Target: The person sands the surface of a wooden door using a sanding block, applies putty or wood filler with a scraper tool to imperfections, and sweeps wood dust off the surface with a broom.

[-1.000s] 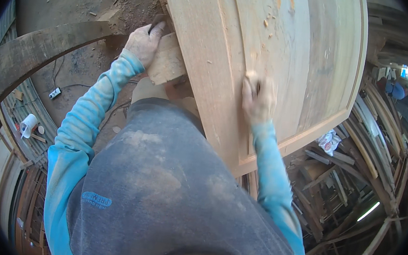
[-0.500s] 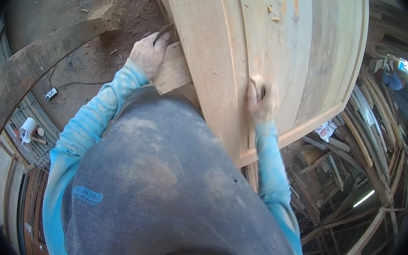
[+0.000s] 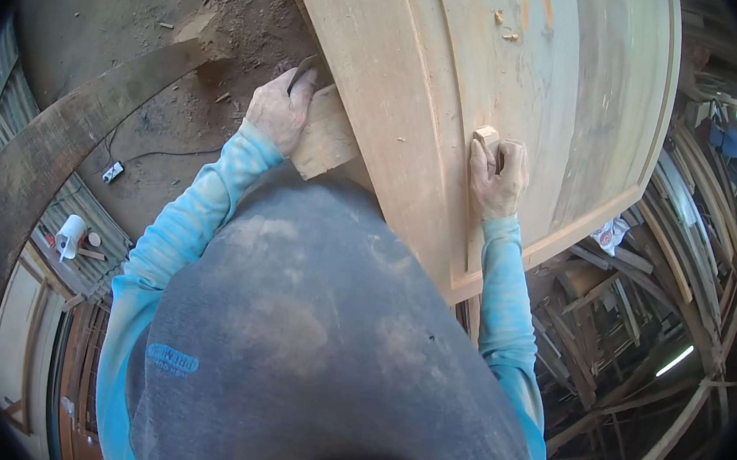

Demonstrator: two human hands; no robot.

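A pale wooden door panel (image 3: 399, 84) with raised framing lies in front of me. My right hand (image 3: 500, 178) is closed around a small wooden block (image 3: 485, 136) and presses it on the panel, along the groove beside the frame strip. At the panel's left edge, my left hand (image 3: 281, 110) is closed on a thin, dark, curved sheet (image 3: 304, 70), whose kind I cannot make out. Just beside that hand, a piece of light board (image 3: 328, 134) sticks out from under the panel.
A curved wooden beam (image 3: 52, 137) arches at the left. Beyond it are a white cup-like container (image 3: 70, 232) and a small white box (image 3: 112, 173) on a cord. Stacked timber (image 3: 694, 215) fills the right side. Wood curls (image 3: 510, 37) lie on the panel.
My right hand was blurred by motion and now shows sharply with the block on the panel. The whole view has shifted slightly; my left hand keeps its hold by the panel's edge.
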